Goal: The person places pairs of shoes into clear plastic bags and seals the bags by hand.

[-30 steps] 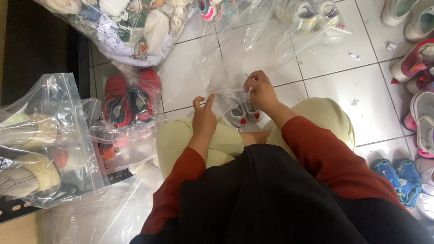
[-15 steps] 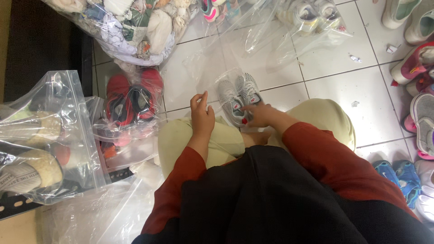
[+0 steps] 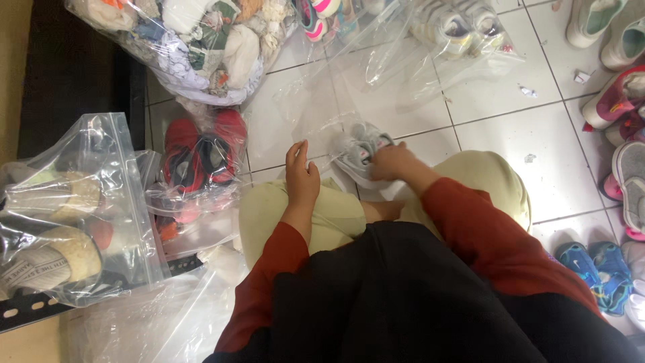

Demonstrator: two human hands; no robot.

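Observation:
A pair of small grey shoes (image 3: 363, 149) in a clear plastic bag (image 3: 336, 128) lies on the white tile floor in front of my knees. My right hand (image 3: 392, 163) grips the near end of the bagged shoes and tilts them. My left hand (image 3: 302, 176) rests on my left knee, fingers loosely apart, holding nothing, just left of the bag. I sit cross-legged in pale green trousers and red sleeves.
A bagged pair of red shoes (image 3: 201, 151) lies to the left. A large clear bag with tan shoes (image 3: 60, 222) is at far left, a bag of cloth (image 3: 195, 40) behind. Loose shoes (image 3: 625, 101) line the right; blue sandals (image 3: 594, 265) lie at lower right.
My right hand came down from the bag's top to the shoes' near end and now grips and tips them. The left hand dropped onto my knee.

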